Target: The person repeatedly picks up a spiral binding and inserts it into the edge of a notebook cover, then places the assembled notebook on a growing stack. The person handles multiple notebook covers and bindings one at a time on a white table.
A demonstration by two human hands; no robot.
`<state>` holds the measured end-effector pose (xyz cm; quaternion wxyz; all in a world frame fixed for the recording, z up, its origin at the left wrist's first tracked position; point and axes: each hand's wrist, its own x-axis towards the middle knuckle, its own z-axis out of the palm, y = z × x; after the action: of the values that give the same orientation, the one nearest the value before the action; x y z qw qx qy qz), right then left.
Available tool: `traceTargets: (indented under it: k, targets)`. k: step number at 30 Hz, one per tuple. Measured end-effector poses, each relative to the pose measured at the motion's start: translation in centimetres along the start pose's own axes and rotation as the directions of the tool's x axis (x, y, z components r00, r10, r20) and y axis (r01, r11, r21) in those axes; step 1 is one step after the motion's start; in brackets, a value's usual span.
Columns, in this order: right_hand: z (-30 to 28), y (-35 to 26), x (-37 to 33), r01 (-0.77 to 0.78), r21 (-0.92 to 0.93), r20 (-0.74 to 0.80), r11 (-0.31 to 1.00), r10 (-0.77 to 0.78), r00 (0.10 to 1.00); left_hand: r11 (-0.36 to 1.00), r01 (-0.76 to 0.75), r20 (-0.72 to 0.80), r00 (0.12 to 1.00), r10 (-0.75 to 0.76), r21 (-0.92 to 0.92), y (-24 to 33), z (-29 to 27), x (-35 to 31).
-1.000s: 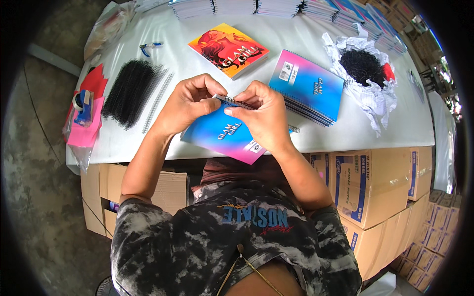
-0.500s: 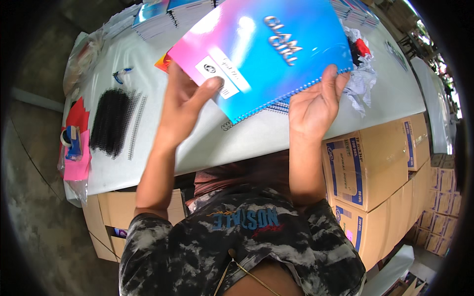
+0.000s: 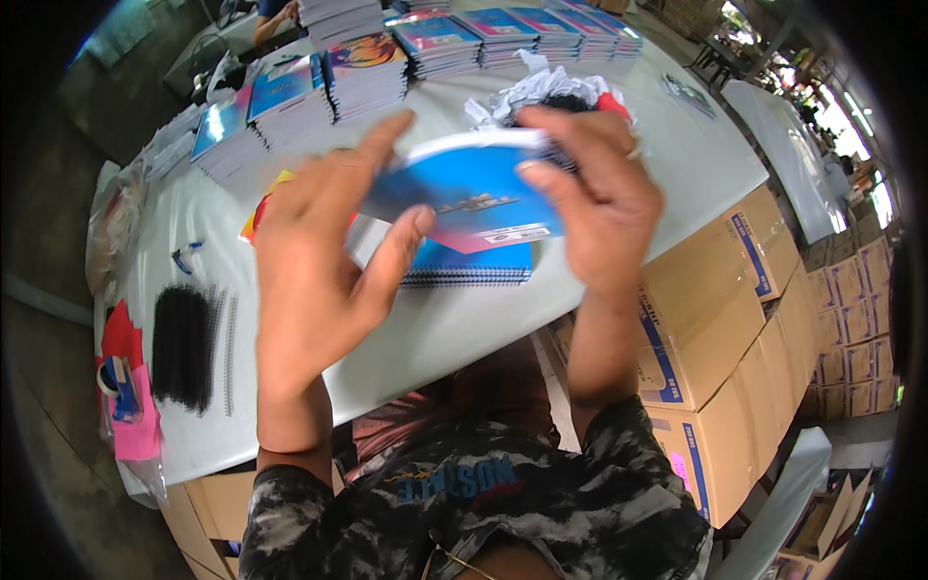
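A blue and pink spiral notebook (image 3: 483,193), blurred and steeply tilted, is in the air before me. My right hand (image 3: 609,208) pinches its right end, thumb on the cover and fingers behind. At the left end, my left hand (image 3: 319,251) has its fingers stretched and its thumb apart, with the notebook's edge in the gap; whether it touches is unclear. Below lies a small stack of blue spiral notebooks (image 3: 474,271) on the white table (image 3: 454,338). An orange and yellow cover (image 3: 263,211) is partly hidden behind my left hand.
Notebook stacks (image 3: 367,82) line the table's far side, near crumpled paper scraps (image 3: 527,87). To the left are black spiral coils (image 3: 184,348), a small blue-handled tool (image 3: 186,256) and a tape dispenser (image 3: 123,387). Cartons (image 3: 706,309) stand at right; another person's arm (image 3: 275,21) shows behind.
The notebook has come down and tipped from broad cover view to a foreshortened one. My left fingers have straightened, and my right hand has turned over. The view has shifted, showing more far stacks.
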<state>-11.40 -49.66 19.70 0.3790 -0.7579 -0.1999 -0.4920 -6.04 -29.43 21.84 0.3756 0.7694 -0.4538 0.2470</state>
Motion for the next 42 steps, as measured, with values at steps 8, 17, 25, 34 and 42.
traceTargets:
  k: [8,17,25,34,42]
  targets:
    - [2.8,5.4,-9.3,-0.536,-0.123,-0.414,0.835,0.448,0.792,0.702,0.430,-0.213,0.748,-0.629,-0.567,-8.5,10.8,-3.6]
    - [6.6,8.4,-19.7,-0.703,0.089,-0.416,0.705,0.668,0.617,0.777,0.591,-0.199,0.752,-0.628,-0.218,-10.9,14.9,-11.5]
    - [7.1,8.7,-19.1,-0.708,-0.030,-0.504,0.706,0.601,0.621,0.625,0.709,-0.140,0.618,-0.774,-0.325,-11.8,15.7,-12.9]
    - [6.3,7.1,-18.7,-0.365,-0.401,-0.393,0.840,0.203,0.897,0.672,0.230,-0.010,0.949,-0.314,0.704,-16.1,7.7,-15.3]
    - [11.7,-0.7,-18.7,0.055,-0.223,0.285,0.973,0.011,0.958,0.600,0.671,-0.035,0.653,-0.756,-0.434,-6.3,-6.3,-15.5]
